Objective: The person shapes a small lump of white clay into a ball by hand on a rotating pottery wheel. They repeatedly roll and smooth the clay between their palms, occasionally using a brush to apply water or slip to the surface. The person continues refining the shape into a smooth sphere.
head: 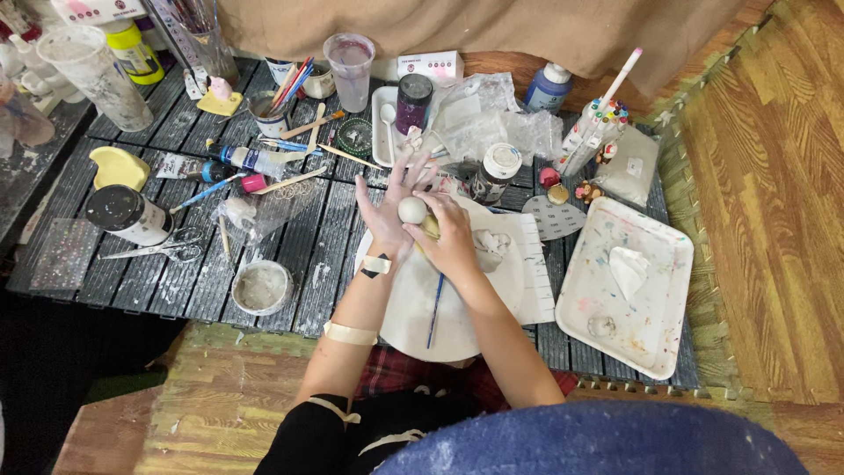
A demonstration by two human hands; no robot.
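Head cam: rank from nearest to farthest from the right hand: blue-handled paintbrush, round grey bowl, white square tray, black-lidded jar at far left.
1. Blue-handled paintbrush: just below the right hand.
2. White square tray: to the right.
3. Round grey bowl: to the left; close to call with the tray.
4. Black-lidded jar: far left.

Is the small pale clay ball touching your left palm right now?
Touching. The head view shows the small pale clay ball resting against the open left hand, with the right hand pressed against it too.

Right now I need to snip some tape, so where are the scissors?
In the head view, the scissors lie on the left side of the dark slatted mat, just below the black-lidded jar and left of the small grey bowl.
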